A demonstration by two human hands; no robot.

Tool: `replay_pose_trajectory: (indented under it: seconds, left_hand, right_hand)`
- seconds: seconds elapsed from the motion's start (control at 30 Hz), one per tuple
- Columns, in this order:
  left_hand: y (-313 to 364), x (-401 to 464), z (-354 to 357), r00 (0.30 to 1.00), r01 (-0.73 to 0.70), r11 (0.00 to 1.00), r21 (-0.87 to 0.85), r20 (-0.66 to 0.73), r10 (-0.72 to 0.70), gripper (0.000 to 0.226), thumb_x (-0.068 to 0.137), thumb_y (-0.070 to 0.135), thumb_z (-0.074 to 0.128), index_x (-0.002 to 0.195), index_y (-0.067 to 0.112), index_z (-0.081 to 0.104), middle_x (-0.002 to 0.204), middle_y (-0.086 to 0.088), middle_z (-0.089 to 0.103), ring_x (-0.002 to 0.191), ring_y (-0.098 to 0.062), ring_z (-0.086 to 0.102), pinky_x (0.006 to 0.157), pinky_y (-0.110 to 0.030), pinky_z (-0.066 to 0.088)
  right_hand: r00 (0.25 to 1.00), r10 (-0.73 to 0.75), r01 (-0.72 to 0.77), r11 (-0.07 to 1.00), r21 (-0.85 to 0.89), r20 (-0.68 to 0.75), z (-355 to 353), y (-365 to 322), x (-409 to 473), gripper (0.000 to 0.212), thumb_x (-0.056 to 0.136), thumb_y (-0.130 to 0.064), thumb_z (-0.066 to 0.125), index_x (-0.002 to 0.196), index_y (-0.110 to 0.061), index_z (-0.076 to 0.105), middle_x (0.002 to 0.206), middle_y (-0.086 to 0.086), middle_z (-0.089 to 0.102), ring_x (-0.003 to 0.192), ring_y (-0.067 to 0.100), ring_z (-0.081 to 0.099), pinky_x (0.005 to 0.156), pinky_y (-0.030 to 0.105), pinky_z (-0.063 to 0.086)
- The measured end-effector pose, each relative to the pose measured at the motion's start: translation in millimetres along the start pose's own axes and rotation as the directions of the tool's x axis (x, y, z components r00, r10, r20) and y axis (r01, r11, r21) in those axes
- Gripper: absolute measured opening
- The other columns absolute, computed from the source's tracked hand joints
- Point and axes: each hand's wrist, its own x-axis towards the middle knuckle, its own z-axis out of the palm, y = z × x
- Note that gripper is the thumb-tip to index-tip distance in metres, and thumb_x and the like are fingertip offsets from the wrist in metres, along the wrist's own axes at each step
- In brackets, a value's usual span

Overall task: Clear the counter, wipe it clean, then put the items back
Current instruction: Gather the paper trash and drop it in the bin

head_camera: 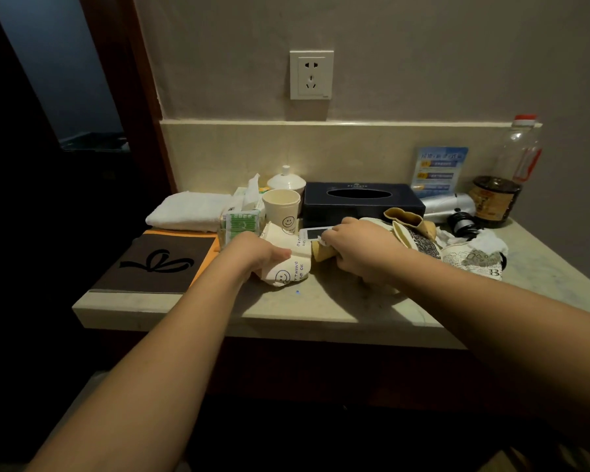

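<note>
On the pale stone counter (321, 308) lie crushed paper cups. My left hand (258, 253) grips a flattened white cup with a smiley face (286, 270) at the counter's middle. My right hand (358, 250) curls round a crumpled brown paper cup (322, 253) and pinches a bit of white tissue. A white phone-like device (315, 233) lies just behind my hands. An upright smiley paper cup (281, 207) stands behind the left hand. More crushed cups (409, 223) and a patterned cup (474, 262) lie to the right.
A dark tissue box (358, 202) sits at the back, with a white lidded cup (285, 180), a green tissue pack (242, 223) and a folded white towel (188, 211) to its left. A brown folder (157, 264) lies far left. A silver hair dryer (450, 204), a sauce bottle (508, 178) and a blue card (438, 168) stand right.
</note>
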Motion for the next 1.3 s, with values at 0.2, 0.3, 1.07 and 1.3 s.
replay_pose_trajectory:
  seconds: [0.2,0.3,1.07,1.3]
  left_hand:
    - [-19.4,-10.2,-19.1,0.978,-0.206,0.872,-0.445,-0.107,0.177,0.041,0.083,0.026,0.074,0.118,0.014,0.056,0.104,-0.002,0.066,0.089,-0.019,0.065,0.069,-0.034,0.056]
    - [-26.4,-29.2,-24.8,0.957,-0.284,0.666,-0.690,-0.157,0.245,0.023,0.085,0.021,0.071,0.105,0.018,0.060,0.101,-0.002,0.070,0.089,-0.019,0.068,0.076,-0.038,0.058]
    - [-54.6,-147.0,162.5,0.829,0.107,0.537,-0.837,0.374,0.417,0.049,0.074,0.014,0.074,0.121,0.013,0.061,0.110,-0.008,0.072,0.095,-0.023,0.071,0.067,-0.028,0.057]
    - [-23.2,-177.2,263.1,0.773,0.195,0.661,-0.724,0.528,0.352,0.056,0.072,0.020,0.068,0.126,0.013,0.057,0.112,-0.006,0.072,0.099,-0.024,0.070,0.073,-0.033,0.056]
  right_hand:
    - [0.978,0.175,-0.128,0.932,0.340,-0.113,-28.5,5.8,0.9,0.031,0.086,-0.023,0.065,0.116,-0.024,0.056,0.100,-0.006,0.061,0.091,0.012,0.057,0.072,0.022,0.045]
    - [0.930,0.335,-0.169,0.755,0.634,-0.150,-46.5,7.1,-14.5,0.037,0.089,-0.024,0.060,0.126,-0.022,0.052,0.101,-0.009,0.059,0.084,0.002,0.056,0.065,0.015,0.043]
    - [0.551,0.755,-0.251,-0.258,0.933,0.357,65.2,-24.3,-300.8,0.026,0.091,-0.019,0.057,0.109,-0.038,0.058,0.097,-0.022,0.070,0.087,-0.007,0.065,0.066,0.009,0.047]
    - [0.417,0.804,-0.296,-0.320,0.900,0.423,110.8,20.4,-387.2,0.023,0.093,-0.020,0.057,0.109,-0.036,0.057,0.103,-0.016,0.070,0.095,0.002,0.067,0.080,0.021,0.050]
